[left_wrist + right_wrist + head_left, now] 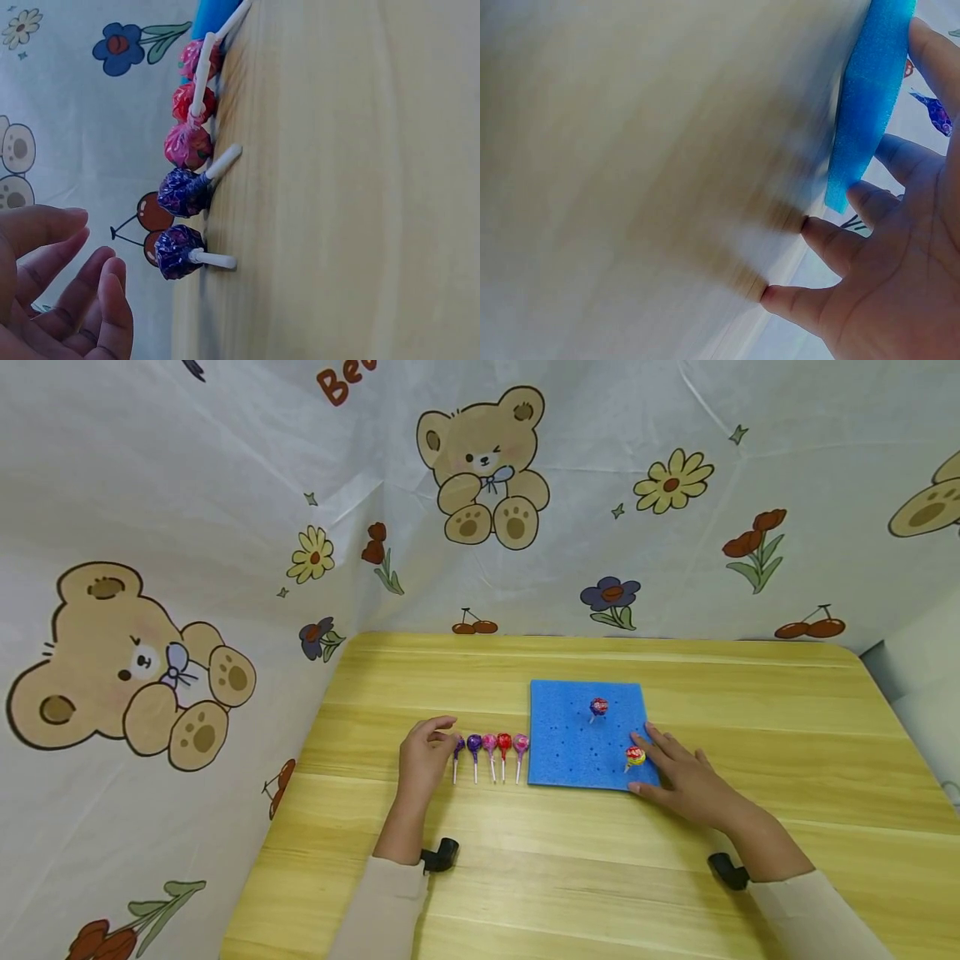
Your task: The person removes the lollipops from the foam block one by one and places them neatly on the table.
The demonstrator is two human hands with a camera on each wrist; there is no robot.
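Observation:
A row of several wrapped lollipops lies on the table: two purple lollipops [180, 253] at the left end, then a pink lollipop [490, 743], a red lollipop [505, 744] and another pink lollipop [521, 745]. My left hand [427, 758] hovers beside the leftmost purple one, fingers loosely bent, with a gap between fingertips and candy in the left wrist view. Right of the row lies a blue foam block [558, 735] with small holes. Two lollipops stand in it, a red-and-blue one [598, 707] and a yellow-and-red one [635, 756]. My right hand [693, 783], fingers spread, touches the block's right edge.
The wooden table [540, 860] meets a white cloth [570, 552] printed with bears and flowers at its back and left. Each wrist carries a black camera mount [441, 855]. A pale surface [926, 710] stands past the table's right edge.

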